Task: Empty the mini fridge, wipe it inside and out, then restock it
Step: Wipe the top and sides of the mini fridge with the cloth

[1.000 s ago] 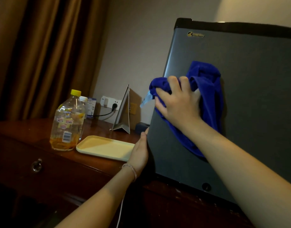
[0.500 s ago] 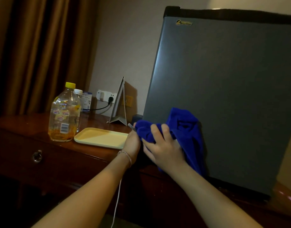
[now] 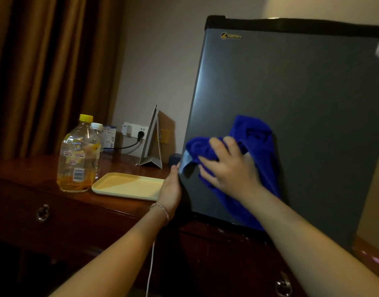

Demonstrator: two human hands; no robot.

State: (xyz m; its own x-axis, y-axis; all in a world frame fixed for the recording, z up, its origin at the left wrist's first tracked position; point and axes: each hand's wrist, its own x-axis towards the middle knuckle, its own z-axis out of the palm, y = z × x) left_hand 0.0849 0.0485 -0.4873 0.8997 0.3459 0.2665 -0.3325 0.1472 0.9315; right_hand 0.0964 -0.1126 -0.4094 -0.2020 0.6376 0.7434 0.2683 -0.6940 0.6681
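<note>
The grey mini fridge (image 3: 302, 103) stands on a dark wooden cabinet (image 3: 111, 213) with its door closed. My right hand (image 3: 229, 168) presses a bunched blue cloth (image 3: 255, 136) flat against the lower left of the door. My left hand (image 3: 170, 189) grips the fridge's left edge near the bottom, fingers hidden behind the side. A clear bottle with a yellow cap (image 3: 78, 155) and orange contents stands on the cabinet to the left, a smaller white-capped bottle (image 3: 97, 127) right behind it.
A pale yellow tray (image 3: 128, 185) lies between the bottle and the fridge. A folded tent card (image 3: 152, 140) stands behind it, near a wall socket with a black plug (image 3: 139, 133). Brown curtains hang at the left. A white cable (image 3: 151, 266) dangles under my left wrist.
My right hand swept the blue cloth down the door from mid height to the lower left, then slightly back up and right. My left hand stayed on the fridge's left edge.
</note>
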